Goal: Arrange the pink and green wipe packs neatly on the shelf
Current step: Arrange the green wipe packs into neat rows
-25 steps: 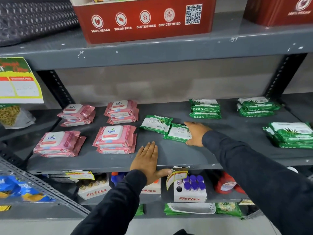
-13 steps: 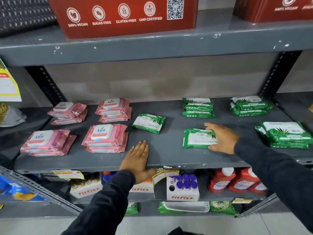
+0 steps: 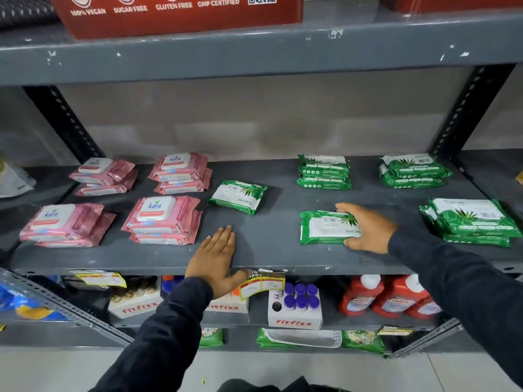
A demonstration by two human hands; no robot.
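a: left side? pink wipe packs [image 3: 162, 219] sit in four stacks, lower packs half hidden. left hand [image 3: 214, 258] lies flat, fingers apart, on bare shelf [image 3: 271, 239].

b: loose green wipe pack [image 3: 239, 196] alone mid-shelf. right hand [image 3: 368, 229] clamps green pack [image 3: 322, 227], covering its right end.

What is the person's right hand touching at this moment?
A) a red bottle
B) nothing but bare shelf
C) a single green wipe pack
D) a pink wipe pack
C: the right hand rests on a single green wipe pack lying flat near the shelf's front, while the left hand lies flat on the shelf.
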